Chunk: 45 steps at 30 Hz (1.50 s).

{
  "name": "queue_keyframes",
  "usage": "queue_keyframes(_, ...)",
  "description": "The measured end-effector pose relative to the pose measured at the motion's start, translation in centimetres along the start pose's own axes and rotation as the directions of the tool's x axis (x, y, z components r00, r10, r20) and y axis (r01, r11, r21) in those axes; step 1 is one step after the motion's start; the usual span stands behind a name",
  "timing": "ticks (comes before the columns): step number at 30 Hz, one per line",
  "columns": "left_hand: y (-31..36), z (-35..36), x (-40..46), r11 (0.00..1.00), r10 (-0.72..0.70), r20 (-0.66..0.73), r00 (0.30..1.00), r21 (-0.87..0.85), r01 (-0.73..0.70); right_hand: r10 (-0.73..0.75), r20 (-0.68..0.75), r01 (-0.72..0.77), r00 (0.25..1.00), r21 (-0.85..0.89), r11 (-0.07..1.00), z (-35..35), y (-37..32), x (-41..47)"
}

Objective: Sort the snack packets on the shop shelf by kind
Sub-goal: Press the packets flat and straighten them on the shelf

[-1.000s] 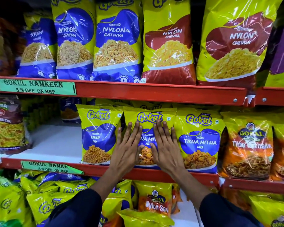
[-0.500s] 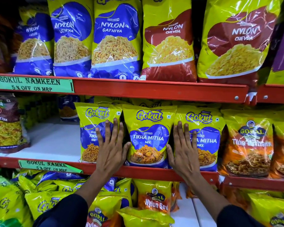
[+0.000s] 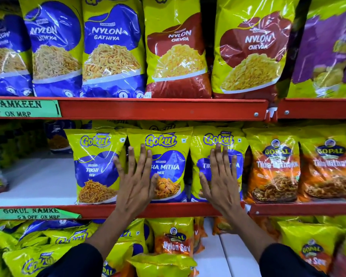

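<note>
— Both hands have slid rightward since a moment ago?
— Yes. Head view: left hand [image 3: 135, 183] lies flat, fingers spread, gripping nothing, across the Tikhi Sev packet [image 3: 95, 166] and middle Tikha Mitha Mix packet [image 3: 168, 162].
— The right?
— Right hand [image 3: 221, 179], spread flat at three o'clock on the next Tikha Mitha packet [image 3: 218, 140], middle shelf [image 3: 100, 210].

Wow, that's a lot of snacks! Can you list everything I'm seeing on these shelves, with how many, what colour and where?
Nylon Gathiya packets: three, yellow and blue, top shelf, left.
Nylon Chevda packets: two, yellow and maroon, top shelf, middle.
Purple packet: one, print blurred, top shelf, far right.
Tikhi Sev packet: one, yellow and blue, middle shelf.
Tikha Mitha Mix packets: two, yellow and blue, right of the Tikhi Sev.
Gopal packets: two, yellow and orange, middle shelf, right.
Nylon Sev packet: one, yellow and orange, bottom shelf, among a heap of packets.
Shelf rails: red, with green offer labels.
Left hand: flat, fingers spread.
Right hand: flat on the right Tikha Mitha Mix packet.
</note>
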<state>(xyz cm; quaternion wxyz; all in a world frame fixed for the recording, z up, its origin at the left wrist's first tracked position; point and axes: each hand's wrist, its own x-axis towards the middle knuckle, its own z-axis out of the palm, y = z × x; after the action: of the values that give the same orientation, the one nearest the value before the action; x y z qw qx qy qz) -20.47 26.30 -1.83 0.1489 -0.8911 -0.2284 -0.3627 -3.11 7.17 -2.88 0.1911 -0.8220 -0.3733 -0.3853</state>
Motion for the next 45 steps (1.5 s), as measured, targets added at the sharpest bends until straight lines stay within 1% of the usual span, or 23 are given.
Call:
queue_keyframes(3, 3.7, -1.0, 0.7, 0.992, 0.107, -0.047, 0.993, -0.056, -0.11, 0.031, -0.066, -0.031, 0.997, 0.0, 1.0, -0.8, 2.7, -0.6)
queue_keyframes(6, 8.6, -1.2, 1.8, 0.969, 0.215, -0.076, 0.974, -0.106, -0.222, 0.108, -0.102, -0.11, 0.989, -0.018, 0.994, -1.5, 6.4, -1.3)
queue_keyframes(8, 11.7, -0.9, 2.6, 0.955, 0.254, -0.066, 0.965, -0.143, -0.261, 0.155, -0.111, -0.159, 0.982, -0.025, 0.987, -2.1, 8.9, -1.4)
queue_keyframes(11, 15.3, 0.0, 3.4, 0.945, 0.284, -0.03, 0.958, -0.161, -0.285, 0.192, -0.074, -0.196, 0.979, -0.043, 0.98, -2.7, 12.3, -1.8)
queue_keyframes(14, 17.6, 1.5, 3.6, 0.958, 0.262, 0.018, 0.965, -0.127, -0.258, 0.191, -0.021, -0.192, 0.981, -0.062, 0.979, -2.3, 15.5, -2.1)
queue_keyframes(17, 18.2, 2.8, 3.2, 0.978, 0.196, 0.053, 0.979, -0.077, -0.191, 0.146, 0.041, -0.145, 0.988, -0.039, 0.989, -1.5, 17.3, -2.2)
queue_keyframes(20, 18.9, 2.7, 2.9, 0.992, 0.125, 0.051, 0.991, -0.024, -0.124, 0.099, 0.062, -0.1, 0.993, 0.006, 0.995, -1.0, 18.1, -1.9)
queue_keyframes(22, 19.7, 2.0, 2.7, 0.993, 0.114, 0.042, 0.993, 0.013, -0.114, 0.079, 0.068, -0.084, 0.994, 0.062, 0.995, -0.9, 18.4, -2.0)
queue_keyframes(25, 22.3, 0.9, 3.1, 0.993, 0.118, 0.034, 0.992, 0.022, -0.119, 0.013, 0.058, -0.02, 0.998, 0.12, 0.993, -1.3, 19.4, -2.1)
queue_keyframes(28, 26.0, 0.1, 4.7, 0.988, 0.156, 0.032, 0.987, -0.014, -0.156, -0.012, 0.049, 0.006, 0.999, 0.134, 0.991, -2.0, 21.8, -1.3)
queue_keyframes(31, 29.2, 0.2, 7.0, 0.977, 0.206, 0.036, 0.978, -0.053, -0.204, -0.06, 0.118, 0.048, 0.991, 0.106, 0.993, -2.4, 24.0, -0.2)
queue_keyframes(33, 30.3, 0.8, 8.0, 0.972, 0.233, 0.065, 0.97, -0.047, -0.231, -0.115, 0.158, 0.099, 0.981, 0.104, 0.99, -2.4, 24.5, 0.0)
queue_keyframes(35, 30.9, 1.3, 8.6, 0.975, 0.22, 0.087, 0.971, -0.037, -0.218, -0.143, 0.149, 0.126, 0.978, 0.114, 0.985, -2.7, 24.9, 0.2)
queue_keyframes(39, 31.6, 2.0, 8.5, 0.976, 0.218, 0.071, 0.973, -0.044, -0.216, -0.115, 0.107, 0.107, 0.988, 0.083, 0.991, -3.3, 25.8, -0.1)
queue_keyframes(42, 32.2, 2.9, 7.9, 0.973, 0.231, 0.082, 0.969, -0.037, -0.229, -0.123, 0.139, 0.115, 0.983, 0.065, 0.991, -2.9, 26.2, -0.7)
queue_keyframes(45, 32.5, 3.3, 7.9, 0.977, 0.211, 0.105, 0.972, -0.034, -0.209, -0.112, 0.165, 0.102, 0.98, 0.067, 0.993, -2.7, 26.3, -0.7)
